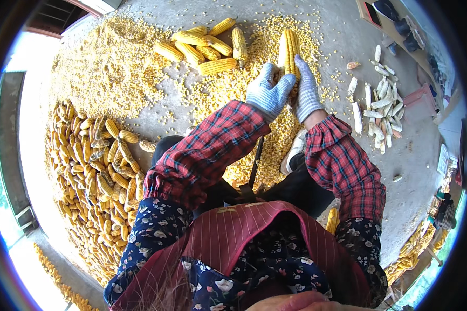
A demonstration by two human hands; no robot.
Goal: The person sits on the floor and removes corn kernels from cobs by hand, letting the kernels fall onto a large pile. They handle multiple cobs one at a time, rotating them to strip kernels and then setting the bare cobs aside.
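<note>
Both my hands wear ribbed, light blue-grey work gloves and grip one ear of corn (290,48), its tip pointing away from me. Yellow kernels cover its right side, while a pale strip of bare cob shows on the left. My left hand (270,90) wraps the lower end from the left, and my right hand (307,88) presses along the right side with fingers extended. Below them a heap of loose corn kernels (218,97) spreads over the floor between my feet. Just left of the hands lie several whole ears (206,46) on the kernels.
A large pile of unshelled ears (101,175) fills the left side. Bare white cobs (385,101) lie heaped on the concrete floor (404,155) at right. A dark narrow bar (256,163) stands between my knees. A single ear (332,221) rests beside my right thigh.
</note>
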